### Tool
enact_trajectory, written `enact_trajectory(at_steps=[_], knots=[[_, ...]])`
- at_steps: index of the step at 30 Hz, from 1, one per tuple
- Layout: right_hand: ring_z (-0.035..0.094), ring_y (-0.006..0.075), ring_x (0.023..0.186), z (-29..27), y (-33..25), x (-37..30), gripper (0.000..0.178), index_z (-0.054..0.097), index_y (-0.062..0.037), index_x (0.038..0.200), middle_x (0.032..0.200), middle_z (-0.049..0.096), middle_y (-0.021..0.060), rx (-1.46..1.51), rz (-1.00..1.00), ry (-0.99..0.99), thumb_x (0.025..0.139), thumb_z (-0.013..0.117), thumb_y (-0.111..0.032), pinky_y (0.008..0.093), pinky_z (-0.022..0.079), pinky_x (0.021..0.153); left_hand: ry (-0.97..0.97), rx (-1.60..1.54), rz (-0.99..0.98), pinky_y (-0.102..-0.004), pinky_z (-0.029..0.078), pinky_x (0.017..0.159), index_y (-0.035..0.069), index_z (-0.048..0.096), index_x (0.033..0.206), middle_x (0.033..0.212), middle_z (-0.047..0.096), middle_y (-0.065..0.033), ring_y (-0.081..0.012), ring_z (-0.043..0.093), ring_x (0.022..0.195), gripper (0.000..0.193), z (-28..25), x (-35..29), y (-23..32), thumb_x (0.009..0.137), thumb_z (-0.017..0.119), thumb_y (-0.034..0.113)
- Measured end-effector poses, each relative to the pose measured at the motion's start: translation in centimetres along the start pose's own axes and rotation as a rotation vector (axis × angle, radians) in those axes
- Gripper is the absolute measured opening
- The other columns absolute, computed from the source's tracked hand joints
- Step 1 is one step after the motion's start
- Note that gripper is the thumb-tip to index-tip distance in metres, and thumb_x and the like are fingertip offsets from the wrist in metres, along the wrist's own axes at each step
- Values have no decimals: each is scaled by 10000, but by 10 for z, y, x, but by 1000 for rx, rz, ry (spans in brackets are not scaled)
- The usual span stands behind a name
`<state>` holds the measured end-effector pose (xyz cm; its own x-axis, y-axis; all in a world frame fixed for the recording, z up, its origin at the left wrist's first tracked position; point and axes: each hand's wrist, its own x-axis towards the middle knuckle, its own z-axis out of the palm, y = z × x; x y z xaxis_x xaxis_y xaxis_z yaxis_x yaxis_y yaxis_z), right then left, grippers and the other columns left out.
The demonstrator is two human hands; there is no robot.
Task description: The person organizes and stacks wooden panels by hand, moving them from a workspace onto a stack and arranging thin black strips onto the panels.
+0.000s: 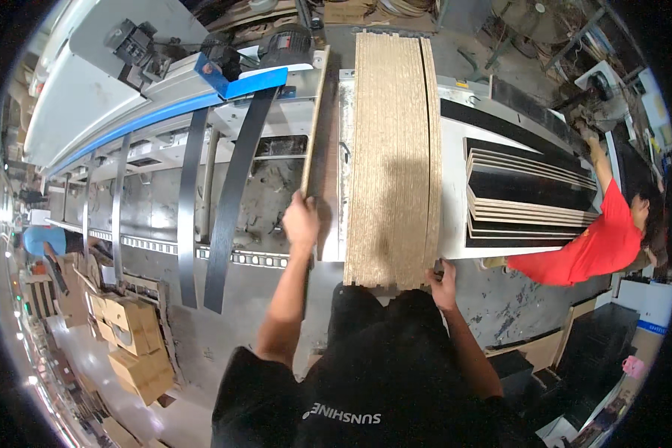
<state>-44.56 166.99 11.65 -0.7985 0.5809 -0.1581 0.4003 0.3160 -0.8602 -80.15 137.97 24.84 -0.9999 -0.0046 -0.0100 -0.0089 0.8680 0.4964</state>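
Observation:
My left hand (301,219) is closed around the near end of a narrow plank (318,112) standing on its edge. That plank's pale edge faces up, and it lies left of a stack. The stack of long planks (388,164), their tan edges upward, runs away from my body. At its near right corner, my right hand (443,284) has its fingers bent round the end of the outermost plank (432,127). A dark gap parts this plank from the others along the far stretch. Some of the right fingers are hidden.
Left stands a conveyor frame with a blue rail (142,123) and two dark strips (235,187) across it. Right, black boards (530,190) lie in tilted piles on a white table (452,216). A person in a red shirt (605,239) reaches there. Cardboard boxes (134,328) sit lower left.

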Motion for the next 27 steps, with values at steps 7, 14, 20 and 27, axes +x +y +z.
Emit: enact_trajectory(at_steps=[7, 14, 20, 27], knots=[[624, 218, 1079, -12, -32, -1, 582, 523, 26, 1463, 1343, 525, 159, -65, 74, -20, 997, 774, -217, 350, 567, 877, -58, -189, 17, -619, 512, 928, -5, 693, 1163, 916, 723, -335, -536, 702, 935, 387, 95, 36, 41, 1058, 554, 340], [624, 232, 1109, -20, -7, -15, 631, 513, 8, 1484, 1388, 535, 166, -42, 126, -35, 994, 788, -279, 363, 566, 910, -178, -152, 292, -602, 343, 1121, 90, 697, 1349, 1210, 745, -185, -363, 616, 1242, 487, 96, 39, 11, 1104, 450, 432], [627, 236, 1113, -18, -7, -7, 614, 524, -23, 1480, 1405, 539, 149, 12, 185, 33, 991, 794, -278, 372, 562, 917, 298, 352, 110, -592, 215, 1272, 34, 389, 1619, 1642, 430, -246, -456, 395, 1503, 948, 18, 39, -58, 921, 734, 574], [608, 232, 1059, -8, -27, 13, 616, 519, 27, 1446, 1286, 523, 148, 9, 88, -4, 986, 804, -265, 369, 571, 841, 210, 671, 82, -510, 242, 1291, 56, 450, 1576, 1610, 496, -184, -367, 470, 1464, 665, 0, 41, -129, 972, 639, 259]])
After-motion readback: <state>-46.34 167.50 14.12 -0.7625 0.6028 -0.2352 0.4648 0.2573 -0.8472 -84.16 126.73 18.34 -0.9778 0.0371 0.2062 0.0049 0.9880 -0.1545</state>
